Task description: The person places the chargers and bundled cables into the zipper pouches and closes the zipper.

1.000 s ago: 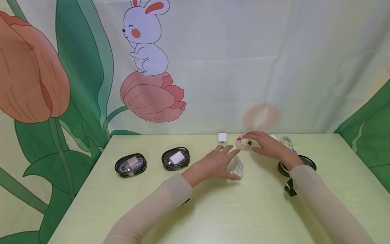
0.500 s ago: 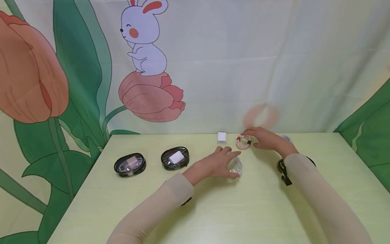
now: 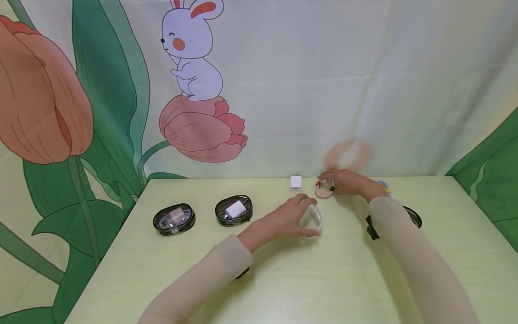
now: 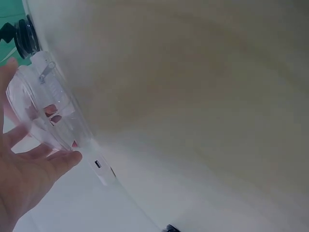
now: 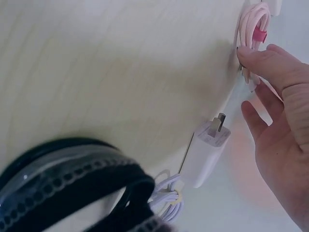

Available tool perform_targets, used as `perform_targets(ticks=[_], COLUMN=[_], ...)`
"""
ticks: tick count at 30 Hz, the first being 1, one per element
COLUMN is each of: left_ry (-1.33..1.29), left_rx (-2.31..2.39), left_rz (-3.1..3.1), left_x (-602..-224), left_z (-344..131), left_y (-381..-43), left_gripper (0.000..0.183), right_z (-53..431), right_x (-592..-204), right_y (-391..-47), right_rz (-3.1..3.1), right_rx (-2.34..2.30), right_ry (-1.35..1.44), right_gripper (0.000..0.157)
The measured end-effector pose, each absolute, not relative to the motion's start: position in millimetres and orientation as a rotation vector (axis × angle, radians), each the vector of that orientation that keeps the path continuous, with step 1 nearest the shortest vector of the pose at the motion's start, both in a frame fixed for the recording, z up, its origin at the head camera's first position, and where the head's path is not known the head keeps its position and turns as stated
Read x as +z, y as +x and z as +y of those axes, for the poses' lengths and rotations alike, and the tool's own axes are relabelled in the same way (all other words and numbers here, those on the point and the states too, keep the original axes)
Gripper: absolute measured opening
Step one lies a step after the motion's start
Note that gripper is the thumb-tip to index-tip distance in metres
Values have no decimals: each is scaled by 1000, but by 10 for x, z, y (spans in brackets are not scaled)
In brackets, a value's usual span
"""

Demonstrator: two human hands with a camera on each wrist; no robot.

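Observation:
My left hand (image 3: 287, 219) grips a clear zip case (image 3: 315, 220) near the middle of the table, thumb at its near side and fingers at its far side. The left wrist view shows the case (image 4: 58, 106) standing between the fingers and the thumb, its zip pull at the upper end. Near the table's back edge, my right hand (image 3: 349, 182) pinches a coiled pink cable (image 3: 323, 192) fastened with a red tie. In the right wrist view the thumb lies on the coil (image 5: 253, 26), and the other fingers are partly spread.
A white charger (image 3: 296, 183) sits left of the pink cable. Two black-edged cases with contents, one (image 3: 174, 219) farther left than the other (image 3: 234, 210), lie on the left. Beyond my right arm are a pronged white charger (image 5: 205, 154), a purple cable (image 5: 169, 198) and a black-edged case (image 5: 72, 179).
My right hand has moved slightly left and its fingers have closed on the pink cable. My left hand stays at the clear case, its fingers now closer around it.

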State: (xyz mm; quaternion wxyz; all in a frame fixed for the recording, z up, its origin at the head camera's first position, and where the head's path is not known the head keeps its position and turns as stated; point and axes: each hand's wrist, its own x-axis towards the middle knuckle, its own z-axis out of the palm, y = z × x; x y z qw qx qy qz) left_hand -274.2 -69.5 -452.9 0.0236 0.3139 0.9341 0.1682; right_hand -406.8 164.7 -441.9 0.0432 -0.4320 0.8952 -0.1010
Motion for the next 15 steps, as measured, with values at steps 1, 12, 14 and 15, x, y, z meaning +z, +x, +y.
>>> perform_targets(ticks=[1,12,14,15], left_ry=[969,990,989,989], left_rx=[538,593,596,601], left_rz=[2888,2893,2895,2897], left_x=[-4533,-4536,-4533,-4531], left_z=[-700,-755,-765,-771], left_y=[-2734,-2659,-2648,-2641], left_gripper=[84,87,87,87], right_z=[1643,1541,1532,1529], right_x=[-4434,-4493,-4503,-4507], right_y=[-4083,-4098,-4091,-4088], right_rz=[2736,2795,2800,2802], right_rx=[-300,-319,-335,-348], right_ry=[-1316,-1187,-1167,-1141], right_gripper=[53,60,60,60])
